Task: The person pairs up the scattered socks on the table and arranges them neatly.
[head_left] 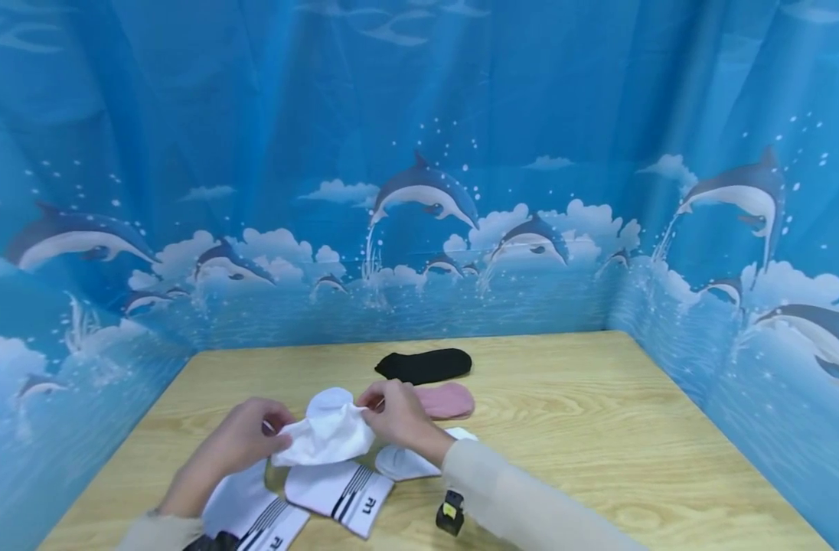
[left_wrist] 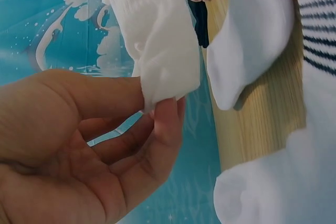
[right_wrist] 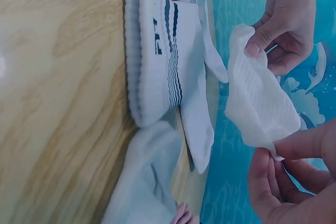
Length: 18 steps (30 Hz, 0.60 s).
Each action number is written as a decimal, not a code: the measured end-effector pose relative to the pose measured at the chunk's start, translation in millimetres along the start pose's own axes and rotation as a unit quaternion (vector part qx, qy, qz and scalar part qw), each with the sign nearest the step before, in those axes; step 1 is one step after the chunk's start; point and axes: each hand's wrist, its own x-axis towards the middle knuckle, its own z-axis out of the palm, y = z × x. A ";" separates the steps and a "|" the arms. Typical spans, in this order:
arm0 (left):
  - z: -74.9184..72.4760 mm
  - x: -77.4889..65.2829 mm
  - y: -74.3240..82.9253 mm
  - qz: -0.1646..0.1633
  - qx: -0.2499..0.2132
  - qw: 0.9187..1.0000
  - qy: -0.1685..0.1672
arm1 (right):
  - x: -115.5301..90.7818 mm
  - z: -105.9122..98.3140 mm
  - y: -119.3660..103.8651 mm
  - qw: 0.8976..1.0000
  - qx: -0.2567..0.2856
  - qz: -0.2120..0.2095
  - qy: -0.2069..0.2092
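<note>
Both hands stretch a plain white sock [head_left: 326, 440] between them, raised above the table. My left hand [head_left: 243, 436] pinches one end between thumb and fingers; the left wrist view shows the sock's fabric [left_wrist: 160, 40] gripped at its corner. My right hand [head_left: 399, 413] pinches the opposite end, and the ribbed white cloth [right_wrist: 262, 98] spans the gap in the right wrist view. Below lie two white socks with black stripes, one in the middle [head_left: 337, 490] and one [head_left: 243, 501] partly hidden by my left arm.
A greyish-white sock [head_left: 406, 463] lies under my right wrist. Beyond it are a pink sock [head_left: 448, 400], partly covered by my right hand, and a black sock [head_left: 426, 366]. The wood-grain table [head_left: 599, 428] is bordered by a blue dolphin-print curtain [head_left: 419, 115].
</note>
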 end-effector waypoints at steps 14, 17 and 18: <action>11.3 4.1 15.6 0.009 -0.021 1.000 -0.004 | -6.4 -19.8 12.1 1.000 -0.002 0.023 0.004; 14.8 5.1 19.6 -0.011 -0.036 0.999 -0.013 | -8.1 -23.9 15.3 1.000 -0.001 0.025 0.008; 15.8 5.3 20.7 -0.015 -0.043 0.999 -0.015 | -8.5 -25.1 16.5 1.000 -0.002 0.027 0.010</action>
